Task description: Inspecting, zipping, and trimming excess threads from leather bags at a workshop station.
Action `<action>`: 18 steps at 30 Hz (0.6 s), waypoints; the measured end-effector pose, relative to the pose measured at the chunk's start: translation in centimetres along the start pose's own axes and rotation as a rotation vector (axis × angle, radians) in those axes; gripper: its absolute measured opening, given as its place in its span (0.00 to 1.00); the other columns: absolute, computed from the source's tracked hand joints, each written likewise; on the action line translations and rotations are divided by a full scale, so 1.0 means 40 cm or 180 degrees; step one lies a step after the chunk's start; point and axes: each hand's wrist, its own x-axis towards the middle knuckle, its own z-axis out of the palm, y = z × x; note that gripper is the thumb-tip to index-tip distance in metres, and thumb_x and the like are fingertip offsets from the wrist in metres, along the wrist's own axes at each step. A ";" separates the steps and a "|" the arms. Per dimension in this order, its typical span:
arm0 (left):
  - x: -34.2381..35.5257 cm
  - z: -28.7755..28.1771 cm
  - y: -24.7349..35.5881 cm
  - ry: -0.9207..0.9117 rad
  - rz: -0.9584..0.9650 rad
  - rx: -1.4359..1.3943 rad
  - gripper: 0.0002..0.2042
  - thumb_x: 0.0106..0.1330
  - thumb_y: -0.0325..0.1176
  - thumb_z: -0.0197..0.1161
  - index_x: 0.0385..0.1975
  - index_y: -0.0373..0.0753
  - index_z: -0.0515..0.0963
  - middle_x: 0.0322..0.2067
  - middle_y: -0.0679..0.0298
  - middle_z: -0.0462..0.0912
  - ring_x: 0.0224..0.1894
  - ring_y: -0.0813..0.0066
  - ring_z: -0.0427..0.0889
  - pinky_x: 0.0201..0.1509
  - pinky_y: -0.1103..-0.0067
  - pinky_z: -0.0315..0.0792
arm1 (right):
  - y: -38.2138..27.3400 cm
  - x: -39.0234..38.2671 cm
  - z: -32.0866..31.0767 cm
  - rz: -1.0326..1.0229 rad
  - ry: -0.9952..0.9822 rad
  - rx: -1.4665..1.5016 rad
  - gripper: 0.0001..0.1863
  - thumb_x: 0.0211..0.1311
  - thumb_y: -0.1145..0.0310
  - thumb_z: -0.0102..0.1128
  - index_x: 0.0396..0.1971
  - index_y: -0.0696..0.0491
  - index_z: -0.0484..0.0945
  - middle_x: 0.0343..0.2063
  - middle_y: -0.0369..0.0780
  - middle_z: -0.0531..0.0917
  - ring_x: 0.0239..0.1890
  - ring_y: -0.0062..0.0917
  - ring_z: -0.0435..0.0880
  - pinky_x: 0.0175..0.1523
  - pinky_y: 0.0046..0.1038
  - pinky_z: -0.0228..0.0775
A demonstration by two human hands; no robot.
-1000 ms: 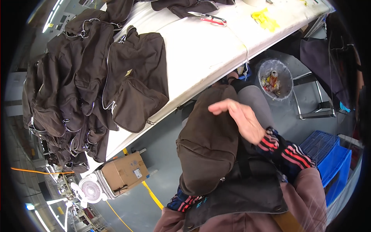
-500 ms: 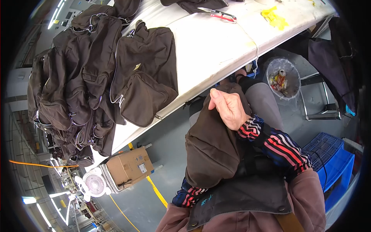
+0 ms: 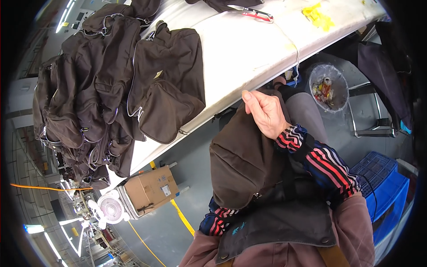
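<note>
A dark brown cloth bag (image 3: 240,155) hangs over my lap, its rounded end toward the left. My right hand (image 3: 268,115) is above its far right part, fingers curled in and thumb pressed to the forefinger; whatever is in the pinch, if anything, is too small to make out. My left hand is hidden behind or inside the bag; only the striped left cuff (image 3: 218,218) shows below it. On the white table (image 3: 235,53) at the left lies a similar brown backpack (image 3: 169,84) with zips and a small yellow tag.
More brown bags (image 3: 84,89) are heaped at the table's left end. Red-handled scissors or snips (image 3: 258,16) and yellow scraps (image 3: 318,17) lie farther back. A lined waste bin (image 3: 329,86), a blue plastic stool (image 3: 382,182), a carton (image 3: 151,189) and a white fan (image 3: 110,209) stand around.
The bag on my lap has shifted slightly left and up, and a metal bit now shows at its lower edge. My right hand stays pinched, slightly higher. The view has shifted a little.
</note>
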 end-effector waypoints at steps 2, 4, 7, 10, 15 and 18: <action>-0.012 0.008 -0.003 -0.0058 0.0034 0.0040 0.18 0.64 0.32 0.51 0.53 0.36 0.66 0.54 0.53 0.68 0.56 0.64 0.68 0.61 0.74 0.61 | 0.016 0.002 -0.005 0.0040 -0.0030 -0.0087 0.21 0.66 0.60 0.45 0.17 0.60 0.67 0.10 0.41 0.65 0.14 0.21 0.61 0.22 0.25 0.60; -0.021 0.010 -0.004 -0.0128 0.0087 0.0078 0.18 0.64 0.32 0.51 0.53 0.36 0.66 0.54 0.53 0.68 0.56 0.64 0.68 0.60 0.74 0.61 | 0.020 0.000 -0.017 0.0079 -0.0047 -0.0193 0.21 0.66 0.61 0.45 0.17 0.60 0.67 0.10 0.42 0.64 0.14 0.21 0.60 0.22 0.26 0.59; 0.038 0.000 -0.001 -0.0089 0.0181 0.0136 0.17 0.64 0.32 0.51 0.53 0.36 0.67 0.54 0.53 0.68 0.56 0.64 0.68 0.60 0.74 0.61 | 0.002 -0.004 -0.021 0.0083 -0.0192 -0.0411 0.22 0.66 0.59 0.44 0.17 0.60 0.68 0.11 0.46 0.66 0.13 0.30 0.64 0.23 0.30 0.60; 0.166 -0.018 -0.001 -0.0073 0.0312 0.0156 0.17 0.64 0.32 0.51 0.53 0.36 0.67 0.53 0.53 0.68 0.56 0.63 0.68 0.60 0.74 0.61 | -0.054 -0.033 -0.081 0.0443 -0.0818 -0.0750 0.25 0.67 0.54 0.38 0.22 0.60 0.73 0.17 0.52 0.71 0.26 0.49 0.71 0.31 0.35 0.63; -0.024 0.066 -0.036 -0.0364 0.0519 0.0082 0.17 0.63 0.31 0.51 0.52 0.36 0.67 0.53 0.53 0.68 0.55 0.63 0.68 0.60 0.74 0.62 | -0.059 -0.094 -0.226 0.1273 -0.1328 -0.1052 0.28 0.63 0.48 0.43 0.19 0.60 0.74 0.14 0.50 0.71 0.20 0.40 0.70 0.30 0.34 0.62; -0.062 0.138 -0.040 -0.0327 0.0154 -0.0093 0.15 0.64 0.33 0.51 0.48 0.35 0.71 0.51 0.50 0.71 0.54 0.61 0.70 0.60 0.72 0.62 | 0.007 -0.155 -0.230 0.1452 -0.1774 -0.1466 0.22 0.60 0.55 0.51 0.17 0.59 0.72 0.13 0.49 0.71 0.17 0.40 0.69 0.26 0.36 0.61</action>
